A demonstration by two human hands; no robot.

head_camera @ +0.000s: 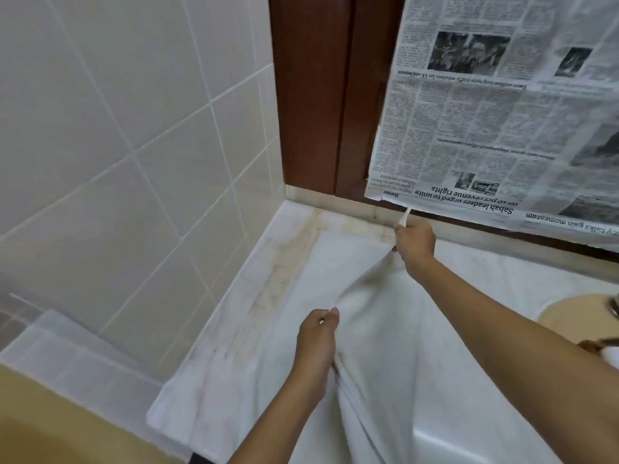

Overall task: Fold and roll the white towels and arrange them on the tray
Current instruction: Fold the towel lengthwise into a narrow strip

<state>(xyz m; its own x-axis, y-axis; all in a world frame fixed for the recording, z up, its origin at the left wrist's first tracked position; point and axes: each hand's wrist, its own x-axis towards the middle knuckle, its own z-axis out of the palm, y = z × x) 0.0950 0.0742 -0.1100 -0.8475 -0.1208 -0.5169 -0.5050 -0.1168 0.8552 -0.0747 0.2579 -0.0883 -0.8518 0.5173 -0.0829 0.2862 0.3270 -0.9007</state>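
Towel (385, 346) end beyond bottom edge

**tilefan:** Wall (134, 128) on the left is pale square tiles with light grout, running slantwise from this angle. The worktop (291, 249) is whitish stone, with brownish stains along the back corner.

**sinkguy:** Yep, and a newspaper (502, 112) hangs upside down over a dark wooden frame (318, 95) at the back. A beige basin (566, 308) peeks in at the right edge, with a bit of metal tap (614, 306) above it.

A bathroom: pale wall tiles (134, 128), a stained white marble counter (207, 380), a beige basin (576, 309).
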